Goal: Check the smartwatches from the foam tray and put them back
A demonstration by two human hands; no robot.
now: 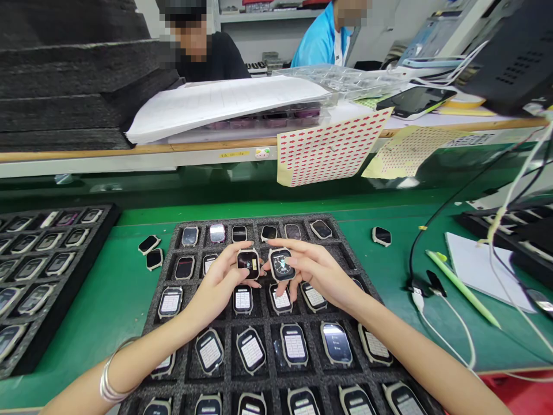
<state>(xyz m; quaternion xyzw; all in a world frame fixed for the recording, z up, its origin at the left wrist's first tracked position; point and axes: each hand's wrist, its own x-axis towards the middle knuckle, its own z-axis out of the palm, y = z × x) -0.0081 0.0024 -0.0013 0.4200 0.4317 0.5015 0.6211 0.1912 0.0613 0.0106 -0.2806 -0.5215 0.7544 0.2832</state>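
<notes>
My left hand (227, 270) grips a smartwatch without a strap (247, 264); its dark screen shows a small coloured picture and a yellow patch. Close beside it, my right hand (309, 262) holds a second strapless smartwatch (283, 264) with a lit clock face. Both watches are raised over a black foam tray (184, 331) divided into square compartments. Many compartments hold similar watches, such as one with a white grid on its screen (294, 344) and one with a bluish list (336, 343). The watches in the back row look mostly dark.
Loose watches lie left of the tray (154, 259) and to its right (382, 236). Another foam tray (64, 305) stands left. A green pen (464, 289), white paper (484, 271) and cables (449, 323) occupy the right. Behind, a shelf edge (194, 158) carries papers and stacked foam; two people sit beyond.
</notes>
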